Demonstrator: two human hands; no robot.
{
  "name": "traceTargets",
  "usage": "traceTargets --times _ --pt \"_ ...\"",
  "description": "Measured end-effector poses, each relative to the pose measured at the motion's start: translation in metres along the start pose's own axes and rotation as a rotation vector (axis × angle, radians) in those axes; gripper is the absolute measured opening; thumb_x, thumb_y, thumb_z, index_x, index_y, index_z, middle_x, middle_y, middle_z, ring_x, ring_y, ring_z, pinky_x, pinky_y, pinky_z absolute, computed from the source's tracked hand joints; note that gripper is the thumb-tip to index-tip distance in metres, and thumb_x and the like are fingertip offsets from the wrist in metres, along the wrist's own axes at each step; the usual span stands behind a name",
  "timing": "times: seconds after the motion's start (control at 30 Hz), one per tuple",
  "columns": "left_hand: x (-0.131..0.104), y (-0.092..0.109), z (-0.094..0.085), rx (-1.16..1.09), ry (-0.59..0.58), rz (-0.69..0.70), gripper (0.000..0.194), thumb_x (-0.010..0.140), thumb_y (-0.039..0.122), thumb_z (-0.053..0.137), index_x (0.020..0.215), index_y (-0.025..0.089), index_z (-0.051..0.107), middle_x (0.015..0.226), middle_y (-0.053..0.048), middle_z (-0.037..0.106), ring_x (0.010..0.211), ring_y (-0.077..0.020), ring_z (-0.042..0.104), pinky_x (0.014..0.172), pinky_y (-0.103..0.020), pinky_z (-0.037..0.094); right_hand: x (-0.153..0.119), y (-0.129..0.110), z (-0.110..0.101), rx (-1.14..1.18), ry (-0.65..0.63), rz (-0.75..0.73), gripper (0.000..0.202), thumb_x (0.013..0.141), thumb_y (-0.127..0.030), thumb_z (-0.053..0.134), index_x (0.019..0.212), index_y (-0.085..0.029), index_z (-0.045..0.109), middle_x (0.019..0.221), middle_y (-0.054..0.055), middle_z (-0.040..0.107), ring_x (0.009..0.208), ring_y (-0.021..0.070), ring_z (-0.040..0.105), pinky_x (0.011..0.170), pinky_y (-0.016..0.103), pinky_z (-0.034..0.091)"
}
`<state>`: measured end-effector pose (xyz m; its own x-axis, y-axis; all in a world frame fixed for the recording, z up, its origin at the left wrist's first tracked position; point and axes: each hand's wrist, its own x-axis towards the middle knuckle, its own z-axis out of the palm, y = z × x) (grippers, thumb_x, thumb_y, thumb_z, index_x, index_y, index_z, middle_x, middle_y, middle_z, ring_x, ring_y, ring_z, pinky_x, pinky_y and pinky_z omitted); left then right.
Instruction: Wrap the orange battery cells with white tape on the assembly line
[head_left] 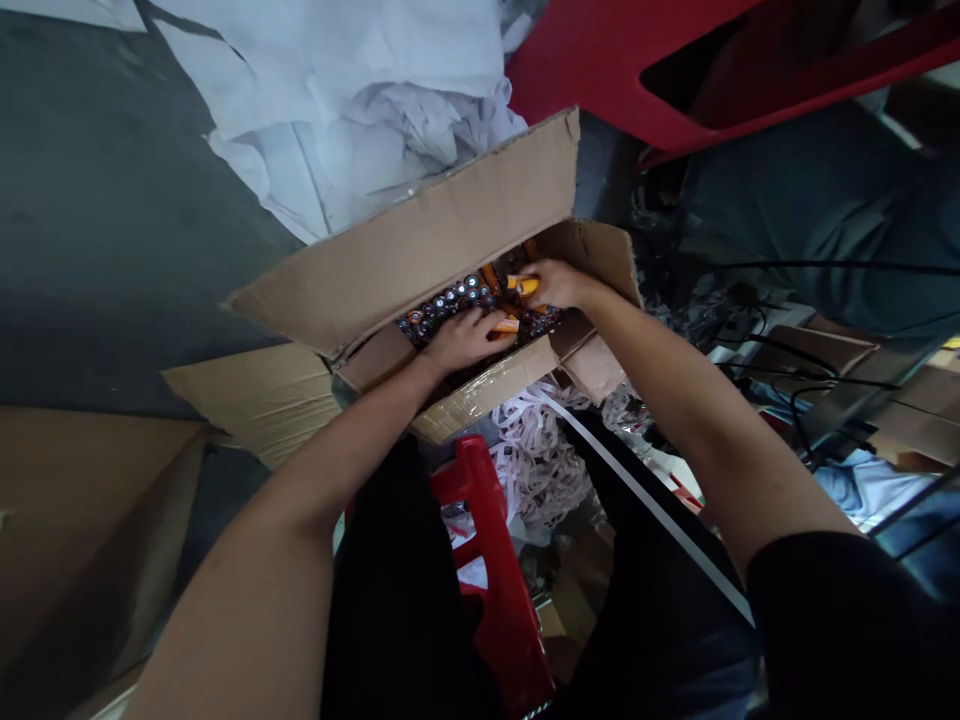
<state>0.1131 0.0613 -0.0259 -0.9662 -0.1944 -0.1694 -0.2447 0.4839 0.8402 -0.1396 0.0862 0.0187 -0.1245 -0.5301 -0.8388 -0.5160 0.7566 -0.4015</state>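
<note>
An open cardboard box (420, 265) stands in front of me with many small cylindrical batteries (457, 295) packed inside, their round silvery ends facing up. My left hand (466, 340) reaches over the near wall, fingers closed around an orange battery (509, 325). From the right side, my right hand (556, 284) dips into the box and grips orange batteries (525, 286); exactly how many is hard to make out. More orange shows beside and behind that hand. The fingertips of both hands are partly hidden.
White crumpled sheets (360, 90) lie behind the box. A red plastic piece (600, 60) rises at the back right, and red plastic (487, 560) shows between my legs. Shredded paper (544, 460) and a white strap (645, 495) lie near. Cardboard (90, 520) is at left, cables (817, 370) at right.
</note>
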Motion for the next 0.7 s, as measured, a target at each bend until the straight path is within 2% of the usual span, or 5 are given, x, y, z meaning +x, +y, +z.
traceTargets --times 0.13,0.3,0.43,0.53,0.7 --pt "-0.002 -0.001 0.002 0.071 0.003 0.008 0.043 0.106 0.031 0.04 0.139 0.042 0.065 0.145 -0.01 0.061 0.117 -0.0327 0.059 0.079 -0.042 0.054 -0.059 -0.013 -0.02 0.221 0.032 0.025 0.035 0.061 -0.028 0.082 0.092 -0.015 0.07 0.078 -0.003 0.064 0.069 0.0127 0.056 0.066 0.026 0.048" --pt "-0.002 0.006 -0.004 0.146 0.023 -0.013 0.049 0.102 0.022 0.042 0.141 0.043 0.062 0.149 -0.01 0.058 0.115 -0.0342 0.059 0.074 -0.043 0.055 -0.177 -0.013 -0.034 0.521 0.033 0.125 0.042 0.06 -0.032 0.092 0.092 -0.021 0.068 0.09 0.001 0.069 0.078 0.0154 0.063 0.078 0.029 0.054" --pt "0.001 0.01 -0.009 0.159 0.036 -0.054 0.045 0.102 0.023 0.041 0.136 0.041 0.066 0.153 -0.008 0.055 0.116 -0.0347 0.059 0.073 -0.043 0.055 -0.257 0.023 -0.022 0.586 -0.328 0.369 0.047 0.056 -0.033 0.095 0.095 -0.02 0.073 0.094 0.004 0.073 0.083 0.0182 0.068 0.08 0.031 0.057" --pt "0.003 0.005 -0.007 0.094 0.038 -0.038 0.041 0.102 0.024 0.044 0.131 0.038 0.07 0.15 -0.008 0.058 0.12 -0.0331 0.058 0.08 -0.044 0.055 -0.272 0.063 0.004 0.592 -0.386 0.532 0.051 0.053 -0.034 0.094 0.097 -0.018 0.074 0.092 0.006 0.075 0.079 0.0199 0.069 0.073 0.032 0.058" --pt "0.004 -0.001 -0.003 0.067 0.021 -0.023 0.039 0.103 0.027 0.045 0.128 0.035 0.073 0.141 -0.008 0.064 0.12 -0.0297 0.061 0.087 -0.043 0.056 -0.214 0.111 0.052 0.59 -0.037 0.606 0.044 0.056 -0.037 0.088 0.091 -0.021 0.066 0.091 0.009 0.076 0.078 0.0217 0.068 0.063 0.031 0.056"
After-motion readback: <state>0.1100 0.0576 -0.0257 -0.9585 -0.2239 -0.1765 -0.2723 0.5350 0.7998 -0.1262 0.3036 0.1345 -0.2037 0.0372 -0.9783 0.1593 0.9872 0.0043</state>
